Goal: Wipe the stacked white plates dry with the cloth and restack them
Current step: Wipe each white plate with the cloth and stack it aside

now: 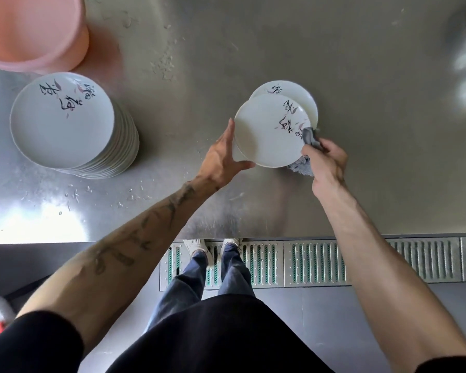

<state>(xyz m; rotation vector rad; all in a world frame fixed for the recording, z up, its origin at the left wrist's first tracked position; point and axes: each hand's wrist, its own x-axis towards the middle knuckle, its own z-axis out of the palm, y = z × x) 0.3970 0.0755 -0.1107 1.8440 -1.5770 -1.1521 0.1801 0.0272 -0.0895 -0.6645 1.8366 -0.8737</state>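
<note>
A tall stack of white plates point(65, 122) with black brush writing stands at the left of the steel table. One white plate point(267, 130) is held above the table in the middle. My left hand point(223, 160) holds its left rim, thumb under the near edge and fingers straight along the side. My right hand point(326, 162) grips a grey cloth point(308, 137) folded over the plate's right rim. A second white plate point(301, 98) lies on the table behind and partly under the held one.
A pink plastic basin point(33, 30) sits at the far left corner, close to the tall stack. Water drops speckle the steel table point(374, 76). Below the table's near edge runs a floor drain grate point(320, 265), with my legs and shoes standing on it.
</note>
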